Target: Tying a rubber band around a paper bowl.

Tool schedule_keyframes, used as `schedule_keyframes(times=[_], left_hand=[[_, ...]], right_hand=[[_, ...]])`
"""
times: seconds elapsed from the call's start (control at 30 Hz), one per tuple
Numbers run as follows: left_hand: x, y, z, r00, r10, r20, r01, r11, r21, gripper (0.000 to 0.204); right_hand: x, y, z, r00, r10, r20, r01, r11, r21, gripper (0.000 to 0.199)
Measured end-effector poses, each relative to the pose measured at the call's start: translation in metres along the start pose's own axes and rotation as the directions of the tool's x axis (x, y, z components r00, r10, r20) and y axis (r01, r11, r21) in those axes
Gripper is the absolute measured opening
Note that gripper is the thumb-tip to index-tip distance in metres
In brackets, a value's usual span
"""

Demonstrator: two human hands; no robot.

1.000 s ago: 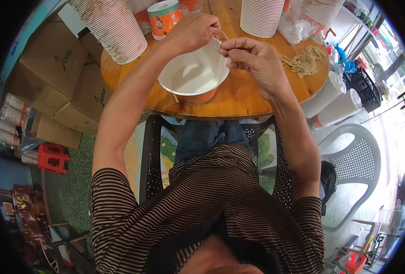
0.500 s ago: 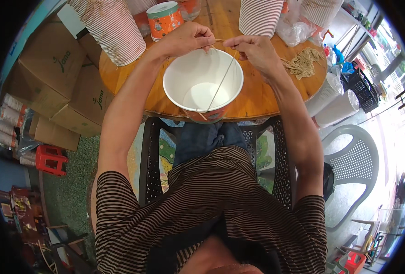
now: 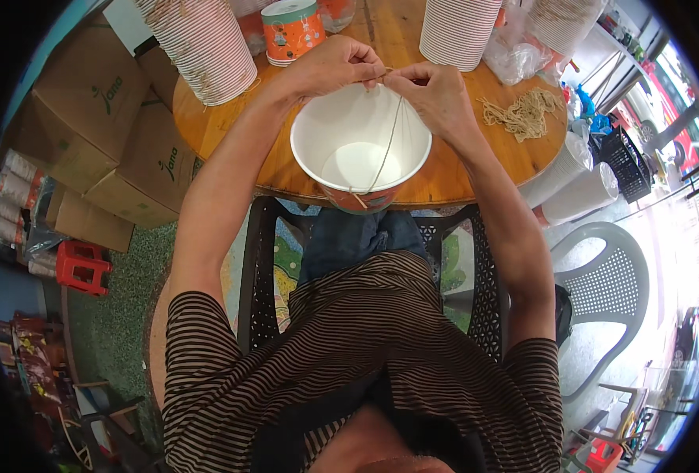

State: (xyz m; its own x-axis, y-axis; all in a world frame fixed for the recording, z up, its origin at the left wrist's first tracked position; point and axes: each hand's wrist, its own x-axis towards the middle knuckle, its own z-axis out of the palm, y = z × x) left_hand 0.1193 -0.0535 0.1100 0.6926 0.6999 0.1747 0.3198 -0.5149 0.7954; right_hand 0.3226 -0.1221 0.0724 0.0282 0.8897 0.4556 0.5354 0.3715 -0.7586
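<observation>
A large white paper bucket (image 3: 318, 142) with an orange-red outside stands on the table's near edge, its mouth facing up. One thin tan string (image 3: 387, 150) crosses the mouth; a short end of it pokes out through the near rim. Over the far rim my left hand (image 3: 335, 69) pinches the string, fingers closed. My right hand (image 3: 438, 96) also pinches it, closed, with its fingertips almost against those of the left. Whatever knot or hole lies between the fingertips is mostly hidden.
Stacks of paper buckets (image 3: 200, 47) (image 3: 460, 31) stand on the round wooden table (image 3: 231, 150), beside an upturned orange bucket (image 3: 294, 35). Loose string (image 3: 527, 114) lies in a heap at right. Cardboard boxes (image 3: 89, 110) rise at left; a grey plastic chair (image 3: 602, 288) stands at right.
My hands have come together; my right hand moved left to meet the left one. The bucket has shifted slightly right in view, and the string across it hangs slacker.
</observation>
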Motion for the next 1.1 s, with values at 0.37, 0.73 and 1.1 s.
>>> schedule_keyframes(times=[0.37,0.73,1.1], left_hand=[[0.0,-0.017,-0.003,0.999,-0.053,0.012,0.054,0.991,-0.119,0.019],[-0.003,-0.013,0.002,0.999,-0.041,0.002,0.04,0.977,-0.212,0.015],[-0.011,-0.025,-0.018,0.991,-0.028,0.134,0.107,0.769,-0.63,0.024]], right_hand=[[-0.004,-0.004,0.004,0.998,-0.017,0.059,0.009,0.992,0.125,0.033],[0.002,0.007,0.004,0.999,0.017,0.035,-0.018,0.999,0.029,0.03],[-0.017,-0.018,0.001,0.967,-0.24,-0.082,0.208,0.936,-0.282,0.017]])
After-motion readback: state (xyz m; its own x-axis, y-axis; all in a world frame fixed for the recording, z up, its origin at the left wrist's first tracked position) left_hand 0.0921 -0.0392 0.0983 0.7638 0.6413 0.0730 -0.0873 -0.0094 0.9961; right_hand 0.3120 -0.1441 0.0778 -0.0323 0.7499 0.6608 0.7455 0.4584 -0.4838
